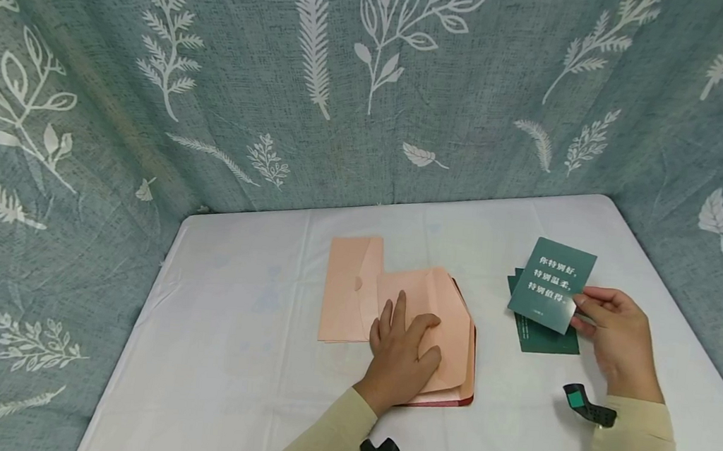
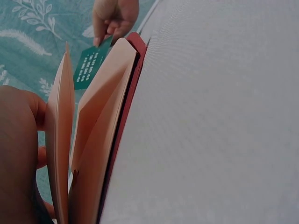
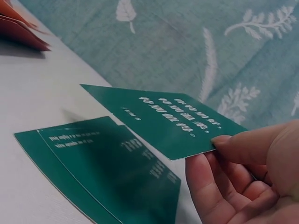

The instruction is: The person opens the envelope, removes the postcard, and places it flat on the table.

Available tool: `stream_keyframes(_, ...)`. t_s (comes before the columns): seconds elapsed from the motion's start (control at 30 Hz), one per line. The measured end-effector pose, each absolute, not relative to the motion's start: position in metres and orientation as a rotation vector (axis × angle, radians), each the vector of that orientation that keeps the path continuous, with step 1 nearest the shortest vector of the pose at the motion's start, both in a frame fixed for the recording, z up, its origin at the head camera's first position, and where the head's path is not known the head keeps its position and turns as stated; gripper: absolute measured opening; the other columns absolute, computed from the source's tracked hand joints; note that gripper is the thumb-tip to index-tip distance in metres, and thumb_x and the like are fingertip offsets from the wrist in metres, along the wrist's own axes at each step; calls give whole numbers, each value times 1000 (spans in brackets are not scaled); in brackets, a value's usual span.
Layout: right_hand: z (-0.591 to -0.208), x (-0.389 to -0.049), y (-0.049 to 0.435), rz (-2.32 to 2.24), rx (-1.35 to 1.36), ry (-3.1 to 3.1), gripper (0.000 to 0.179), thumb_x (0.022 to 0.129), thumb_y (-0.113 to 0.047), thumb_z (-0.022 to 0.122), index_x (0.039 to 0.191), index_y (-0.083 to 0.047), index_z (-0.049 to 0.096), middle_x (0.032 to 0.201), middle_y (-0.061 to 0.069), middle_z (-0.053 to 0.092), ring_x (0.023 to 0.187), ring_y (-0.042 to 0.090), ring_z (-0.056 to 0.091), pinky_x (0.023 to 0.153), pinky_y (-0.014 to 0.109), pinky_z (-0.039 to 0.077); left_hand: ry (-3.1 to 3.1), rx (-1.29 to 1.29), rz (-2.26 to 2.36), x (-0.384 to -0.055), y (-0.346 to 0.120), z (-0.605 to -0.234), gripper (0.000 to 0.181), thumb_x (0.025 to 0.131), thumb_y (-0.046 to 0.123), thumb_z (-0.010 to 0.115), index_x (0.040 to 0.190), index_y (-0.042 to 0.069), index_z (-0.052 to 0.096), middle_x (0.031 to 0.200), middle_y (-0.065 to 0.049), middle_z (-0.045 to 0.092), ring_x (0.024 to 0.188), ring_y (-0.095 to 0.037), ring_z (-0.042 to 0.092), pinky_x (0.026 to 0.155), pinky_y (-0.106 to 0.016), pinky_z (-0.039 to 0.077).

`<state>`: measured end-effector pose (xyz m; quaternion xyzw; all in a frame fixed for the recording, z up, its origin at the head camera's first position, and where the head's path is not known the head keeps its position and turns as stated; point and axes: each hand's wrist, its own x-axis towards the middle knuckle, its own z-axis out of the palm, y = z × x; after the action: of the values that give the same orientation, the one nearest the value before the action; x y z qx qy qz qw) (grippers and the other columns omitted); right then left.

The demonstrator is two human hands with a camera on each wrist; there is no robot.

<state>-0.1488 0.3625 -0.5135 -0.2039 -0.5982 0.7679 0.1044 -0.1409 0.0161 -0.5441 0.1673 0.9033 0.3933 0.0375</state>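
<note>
My right hand [image 1: 623, 338] pinches a green card [image 1: 553, 284] with white printed characters by its edge, between thumb and fingers. In the right wrist view, that card is tilted above more green cards [image 3: 107, 163], which lie overlapping on the table. With fingers spread, my left hand [image 1: 402, 360] rests on a peach envelope [image 1: 450, 317] whose pointed flap is unfolded to the right. Beneath it lie more peach envelopes and a dark red one [image 2: 135, 65], their edges showing in the left wrist view. That view shows gaps between the stacked envelopes.
Left of the stack lies another peach envelope [image 1: 342, 291], partly overlapped, with its flap folded over. A white cloth covers the table [image 1: 219, 327]. Blue-green curtains [image 1: 240, 67] with white leaf patterns surround its back and sides.
</note>
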Motion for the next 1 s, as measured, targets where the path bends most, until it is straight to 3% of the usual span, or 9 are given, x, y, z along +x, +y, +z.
stream_keyframes(0.5,-517,-148,382,2233,-663,-1768,16,101,10,70,101,-6,74,90,3,69,81,12,72,65,27,62,2785,513,1198,-140,16,-544,46,93,26,52,137,23,65,179,-19,11,163,-42,3,119,-73,4)
stream_keyframes(1.0,-515,-145,387,2185,-734,-1863,15,101,8,71,102,-7,72,88,-1,71,75,11,71,63,26,61,2796,533,1209,-140,16,-542,46,93,25,52,136,23,65,178,-21,13,162,-45,5,118,-74,5)
